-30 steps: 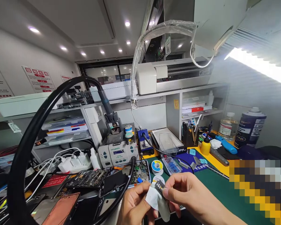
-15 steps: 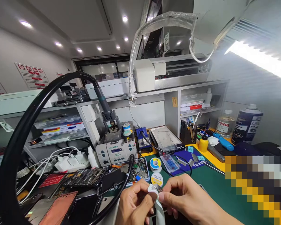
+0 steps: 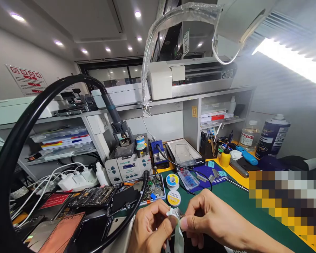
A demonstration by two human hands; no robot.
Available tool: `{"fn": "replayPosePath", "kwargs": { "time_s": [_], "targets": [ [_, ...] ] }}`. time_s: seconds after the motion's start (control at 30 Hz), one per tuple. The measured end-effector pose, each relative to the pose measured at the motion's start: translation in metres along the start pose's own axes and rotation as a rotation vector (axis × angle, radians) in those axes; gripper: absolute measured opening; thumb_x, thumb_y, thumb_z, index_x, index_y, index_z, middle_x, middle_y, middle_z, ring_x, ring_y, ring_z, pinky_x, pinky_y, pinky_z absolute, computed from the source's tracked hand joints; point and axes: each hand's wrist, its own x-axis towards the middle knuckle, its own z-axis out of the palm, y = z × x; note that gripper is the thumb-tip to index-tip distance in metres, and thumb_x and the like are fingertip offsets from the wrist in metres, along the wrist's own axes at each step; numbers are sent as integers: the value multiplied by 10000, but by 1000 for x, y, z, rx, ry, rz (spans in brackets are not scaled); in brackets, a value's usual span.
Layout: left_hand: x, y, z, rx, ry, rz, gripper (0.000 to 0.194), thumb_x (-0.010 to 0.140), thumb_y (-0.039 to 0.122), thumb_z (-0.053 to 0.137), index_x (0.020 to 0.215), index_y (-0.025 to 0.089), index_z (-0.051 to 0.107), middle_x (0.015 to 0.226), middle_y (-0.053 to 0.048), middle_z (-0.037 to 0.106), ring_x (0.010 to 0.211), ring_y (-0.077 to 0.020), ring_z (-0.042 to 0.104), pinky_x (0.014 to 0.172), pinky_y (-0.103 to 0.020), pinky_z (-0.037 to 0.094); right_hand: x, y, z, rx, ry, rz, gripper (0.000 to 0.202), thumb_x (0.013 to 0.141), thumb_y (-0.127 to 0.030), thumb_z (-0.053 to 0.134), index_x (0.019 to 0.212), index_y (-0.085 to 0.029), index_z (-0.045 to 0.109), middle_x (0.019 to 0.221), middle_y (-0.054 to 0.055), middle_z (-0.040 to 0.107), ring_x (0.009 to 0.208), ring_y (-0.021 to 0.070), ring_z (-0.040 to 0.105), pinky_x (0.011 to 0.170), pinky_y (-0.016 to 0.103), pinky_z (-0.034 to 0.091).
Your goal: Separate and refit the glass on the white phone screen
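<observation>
Low in the middle of the head view, my left hand is closed, its thumb and forefinger pinching a soft white strip that hangs down between my hands. The strip is folded over at the top, and whether it is cloth, paper or tape I cannot make out. My right hand is closed too, pinching a small metallic piece against the strip's folded end. Fingertips hide most of that piece. Just beyond my hands lies a round tin with a white and yellow label.
A thick black hose loops across the left side to the soldering station. A parts tray, solder spool and phone boards sit behind and left. Tweezers lie right on the green mat.
My right hand has shifted slightly away from the left, showing more of the metallic piece. The white strip hangs a little differently. The whole view has tilted slightly.
</observation>
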Motion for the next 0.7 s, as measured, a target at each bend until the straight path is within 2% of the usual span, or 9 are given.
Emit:
{"fn": "replayPosePath", "kwargs": {
  "time_s": [0.13, 0.3, 0.5, 0.7],
  "targets": [
    [-1, 6, -3, -59, 49, -46, 474, 703, 576, 770, 659, 123, 639, 527, 16, 507, 416, -80, 431, 375, -185, 338, 1, 1, -3, 33, -14, 24, 309, 677, -371, 840, 615, -106, 692, 564, 44, 663, 441, 108, 576, 451, 207, 496],
    [-2, 21, -17, -162, 181, -58, 332, 763, 460, 760, 745, 148, 647, 557, 18, 537, 514, -98, 460, 436, -176, 390, -2, -2, -13, 170, -47, 43, 336, 629, -365, 869, 561, -105, 667, 539, 56, 655, 420, 125, 599, 412, 207, 501],
    [-1, 21, -10, -294, 24, -131, 367, 735, 475, 801, 721, 130, 676, 582, -24, 621, 446, -73, 468, 378, -152, 352, -3, -6, -17, 306, -91, 34, 320, 680, -323, 842, 558, -88, 662, 542, 69, 659, 451, 135, 635, 424, 205, 525],
    [1, 14, -2, -400, -54, -224, 491, 622, 563, 860, 764, 113, 725, 504, -17, 608, 369, -50, 459, 336, -126, 368, -3, -5, -18, 349, -87, 26, 328, 674, -320, 855, 566, -79, 661, 555, 77, 665, 463, 146, 652, 420, 206, 535]
  ]
}}
